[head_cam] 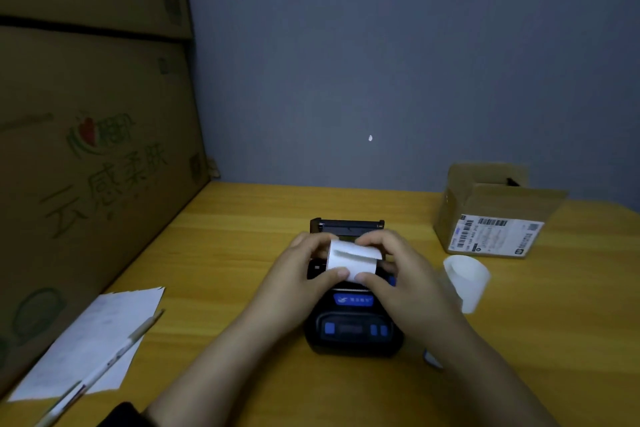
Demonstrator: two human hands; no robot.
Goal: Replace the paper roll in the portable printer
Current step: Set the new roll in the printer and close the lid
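Both grips closed on the roll (353, 258): left hand (306, 270) pinches its left end, right hand (391, 270) its right end, thumbs on the loose front edge. Roll sits at the open bay of the printer (351, 305), lid (346, 226) up behind, mid-counter (242, 253). Step looks like seating the new roll. Next: drop it square in the bay, lead the loose end over the tear bar, close lid. Second roll (465, 279) stands right, near the box (491, 218).

Yellow wooden table (242, 239) under printer (353, 326), cardboard box (485, 218), paper sheet (90, 340), pen (104, 367).
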